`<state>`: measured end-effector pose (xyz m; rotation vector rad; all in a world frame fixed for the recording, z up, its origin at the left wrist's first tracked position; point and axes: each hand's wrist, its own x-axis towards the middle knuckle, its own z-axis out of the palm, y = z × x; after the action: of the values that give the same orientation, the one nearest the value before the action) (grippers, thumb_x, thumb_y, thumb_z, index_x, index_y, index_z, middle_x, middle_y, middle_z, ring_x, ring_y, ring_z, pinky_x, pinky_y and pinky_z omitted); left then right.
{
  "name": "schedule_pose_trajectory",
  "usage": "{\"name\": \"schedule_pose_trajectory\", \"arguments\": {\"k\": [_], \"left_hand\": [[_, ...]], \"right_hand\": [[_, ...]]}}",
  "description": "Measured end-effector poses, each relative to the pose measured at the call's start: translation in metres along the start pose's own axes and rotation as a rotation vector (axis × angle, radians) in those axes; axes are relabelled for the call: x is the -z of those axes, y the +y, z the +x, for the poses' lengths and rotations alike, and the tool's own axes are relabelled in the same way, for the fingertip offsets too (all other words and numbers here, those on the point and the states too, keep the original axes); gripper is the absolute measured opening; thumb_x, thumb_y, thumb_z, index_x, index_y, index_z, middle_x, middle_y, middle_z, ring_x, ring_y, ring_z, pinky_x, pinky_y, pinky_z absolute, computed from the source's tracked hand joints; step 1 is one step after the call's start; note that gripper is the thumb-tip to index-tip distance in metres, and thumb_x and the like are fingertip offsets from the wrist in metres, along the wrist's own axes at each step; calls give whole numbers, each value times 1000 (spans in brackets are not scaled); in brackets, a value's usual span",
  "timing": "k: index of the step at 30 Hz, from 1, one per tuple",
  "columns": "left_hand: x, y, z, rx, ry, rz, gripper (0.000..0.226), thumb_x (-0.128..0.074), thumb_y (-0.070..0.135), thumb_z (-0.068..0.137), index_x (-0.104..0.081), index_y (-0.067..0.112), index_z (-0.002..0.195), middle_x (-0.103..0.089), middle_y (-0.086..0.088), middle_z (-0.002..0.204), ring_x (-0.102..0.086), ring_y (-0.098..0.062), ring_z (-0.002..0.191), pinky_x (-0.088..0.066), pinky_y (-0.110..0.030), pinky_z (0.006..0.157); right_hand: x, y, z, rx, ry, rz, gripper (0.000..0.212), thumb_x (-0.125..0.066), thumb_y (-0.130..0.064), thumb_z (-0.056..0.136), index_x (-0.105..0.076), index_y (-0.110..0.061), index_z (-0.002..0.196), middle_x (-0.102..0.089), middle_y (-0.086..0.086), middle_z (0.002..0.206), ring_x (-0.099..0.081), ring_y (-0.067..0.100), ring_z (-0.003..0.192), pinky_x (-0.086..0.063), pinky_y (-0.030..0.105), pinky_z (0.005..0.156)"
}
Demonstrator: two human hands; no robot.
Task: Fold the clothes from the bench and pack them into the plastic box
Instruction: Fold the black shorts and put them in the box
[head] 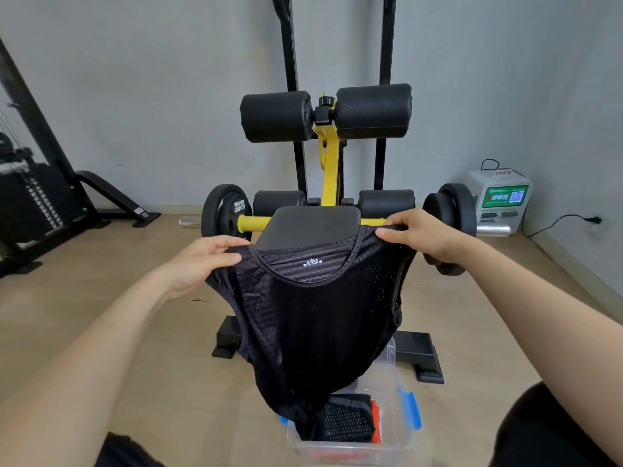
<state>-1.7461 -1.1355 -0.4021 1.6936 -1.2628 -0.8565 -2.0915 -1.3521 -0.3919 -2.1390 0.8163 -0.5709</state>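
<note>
Behind the hanging cloth, the padded desk (312, 227) is standing bare. Your left hand (202, 264) and right hand (421, 235) are pinching the black mesh vest (313, 325) by its shoulders, fingers closed; it is hanging straight down from them, hem over the plastic box (397, 392).

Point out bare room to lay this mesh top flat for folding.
Bench seat pad beyond the black mesh tank top is bare. Wood floor left of the bench base is open too. Plastic box below already holds folded clothes: crowded.
</note>
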Motion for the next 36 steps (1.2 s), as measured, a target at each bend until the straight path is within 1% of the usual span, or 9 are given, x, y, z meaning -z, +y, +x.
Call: {"name": "schedule_pose_trajectory", "arguments": {"k": [2,4,8,12,14,16,20,28,36], "left_hand": [[4,-4,1,-42,54,254,27,-68,12,94,-68,26,117,-71,9,115,-64,-3,109,-45,-35,107],[7,-10,4,-76,156,481,14,-76,22,87,-76,30,98,-76,11,100,-69,-11,99,-52,-38,96],[8,-9,4,-100,331,635,11,-81,34,81,-78,25,76,-74,5,76,-67,-17,78,-49,-33,70],[13,-12,4,64,267,243,14,-74,29,89,-77,17,83,-68,4,71,-53,-14,62,-48,-30,63],[13,-16,5,167,189,24,14,-69,26,93,-77,18,85,-71,3,80,-59,-11,72,-50,-26,67],[13,-23,9,194,140,-117,16,-66,24,95,-78,18,88,-76,2,94,-67,-10,89,-58,-26,70],[8,-31,19,219,188,-316,27,-63,18,97,-68,-1,116,-75,-10,112,-68,-20,106,-61,-36,86],[-4,-22,47,148,271,-658,12,-63,16,97,-68,5,99,-75,-11,110,-68,-22,112,-62,-43,83],[19,0,103,37,429,-673,10,-68,17,95,-68,9,100,-68,-11,125,-64,-23,118,-61,-46,82]], "right_hand": [[5,7,3,24,16,-95,12,-67,-21,93,-71,-12,85,-67,1,80,-59,9,71,-47,27,72],[8,14,6,32,41,-217,9,-70,-18,90,-72,-19,82,-70,0,80,-63,13,74,-51,30,72],[12,19,10,50,96,-345,12,-73,-27,87,-74,-19,77,-70,0,74,-64,16,73,-54,34,69],[21,24,10,29,6,-280,24,-73,-32,86,-74,-10,77,-68,12,74,-60,17,68,-50,34,70],[22,26,10,15,-22,-268,33,-73,-35,86,-71,-3,78,-65,19,76,-55,19,67,-48,36,69],[19,28,10,-14,-18,-216,26,-74,-31,86,-73,-8,76,-66,7,68,-55,16,65,-48,32,66],[8,32,15,-119,14,21,21,-71,-23,90,-71,-6,78,-68,4,76,-62,12,68,-56,26,59],[-13,29,37,-262,172,667,21,-63,-15,96,-58,-7,77,-63,8,91,-62,23,94,-61,36,71],[-3,13,96,-222,266,830,27,-66,-13,93,-56,-12,68,-61,15,109,-62,30,108,-61,43,81]]}}
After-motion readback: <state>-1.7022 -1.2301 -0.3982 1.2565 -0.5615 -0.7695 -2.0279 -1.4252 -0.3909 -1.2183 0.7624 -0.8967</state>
